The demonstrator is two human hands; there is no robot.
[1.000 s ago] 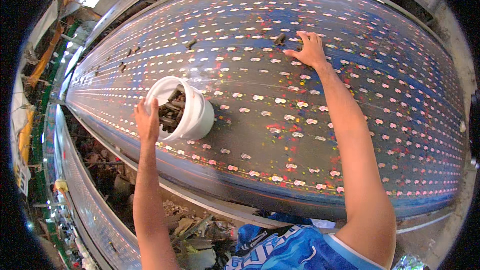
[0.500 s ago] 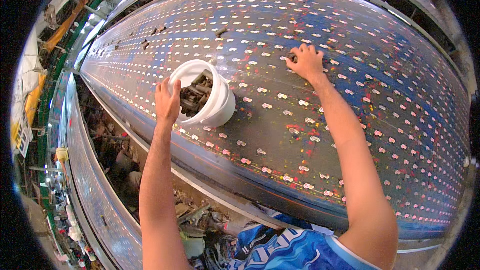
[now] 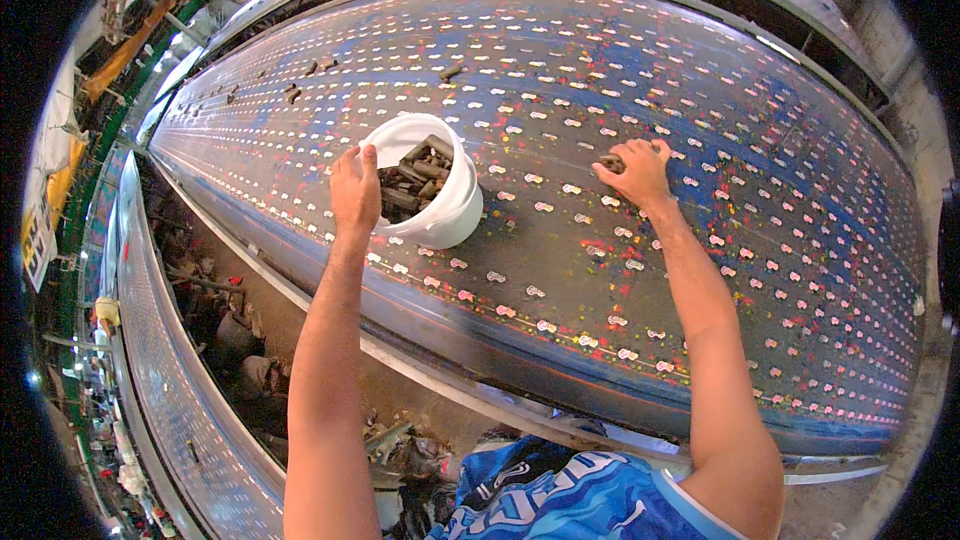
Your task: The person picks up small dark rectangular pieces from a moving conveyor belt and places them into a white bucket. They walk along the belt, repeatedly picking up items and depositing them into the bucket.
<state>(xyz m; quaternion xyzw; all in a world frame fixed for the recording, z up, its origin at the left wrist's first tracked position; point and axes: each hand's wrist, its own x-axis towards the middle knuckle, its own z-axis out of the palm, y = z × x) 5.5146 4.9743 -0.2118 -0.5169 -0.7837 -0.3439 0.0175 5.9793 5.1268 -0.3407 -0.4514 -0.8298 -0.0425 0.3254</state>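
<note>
My left hand (image 3: 355, 195) grips the left rim of a white plastic bucket (image 3: 457, 212), which tilts toward me on a long printed surface. Inside the bucket lie several short, dark brown, stubby pieces (image 3: 425, 168); their exact kind I cannot tell. To the right of the bucket, my right hand (image 3: 643, 172) is closed around a similar dark piece (image 3: 610, 163), low over the printed surface. Part of that piece is hidden by my fingers.
The long surface (image 3: 560, 260) bears rows of small white-and-pink motifs with coloured specks. Loose dark pieces (image 3: 452, 72) lie beyond the bucket, with more (image 3: 292, 95) at the far left. A metal rail (image 3: 420, 368) edges the near side; another long table (image 3: 190, 420) stands at left.
My right hand has come nearer to me with the dark piece in its fingers. The left hand still grips the bucket, and the view has shifted slightly.
</note>
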